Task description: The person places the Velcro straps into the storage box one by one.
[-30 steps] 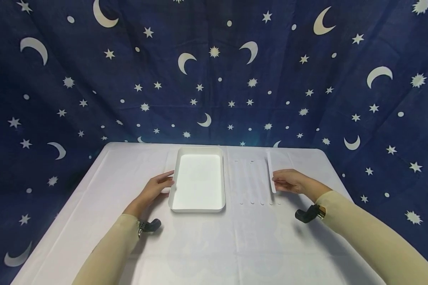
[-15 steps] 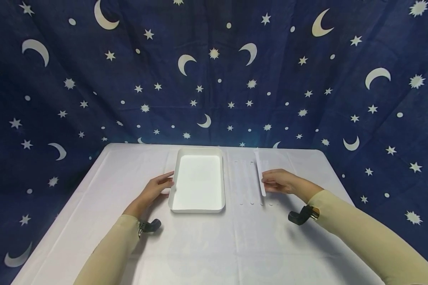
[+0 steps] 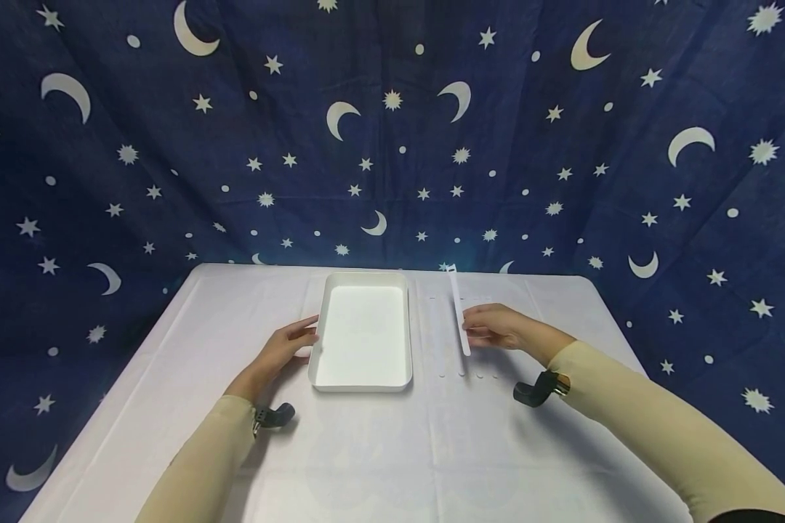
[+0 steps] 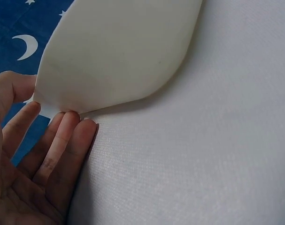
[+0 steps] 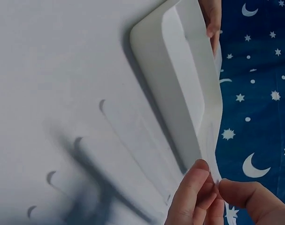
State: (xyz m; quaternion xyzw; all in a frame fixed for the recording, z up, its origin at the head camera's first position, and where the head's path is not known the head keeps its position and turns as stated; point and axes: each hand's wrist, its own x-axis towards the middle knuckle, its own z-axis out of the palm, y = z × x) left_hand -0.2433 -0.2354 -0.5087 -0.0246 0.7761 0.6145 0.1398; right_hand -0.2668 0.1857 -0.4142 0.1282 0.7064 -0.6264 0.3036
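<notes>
One white tray [image 3: 363, 334] on a table [image 3: 366, 457], one white strip [image 3: 459, 309] held beside it.
In the head view, the tray sits near the table's far edge, its floor showing inside four low walls, with open tabletop from its near wall to the frame's bottom. The left hand [image 3: 278, 356] touches its left wall; the right hand [image 3: 497, 327] holds the strip on edge, a gap parting strip and tray. In the left wrist view, thumb and fingertips meet the tray's side, fingers slightly spread; whether they clamp it, I cannot tell. In the right wrist view, thumb and fingers pinch the strip, and four curved tips of flat strips [image 5: 126, 124] show.
</notes>
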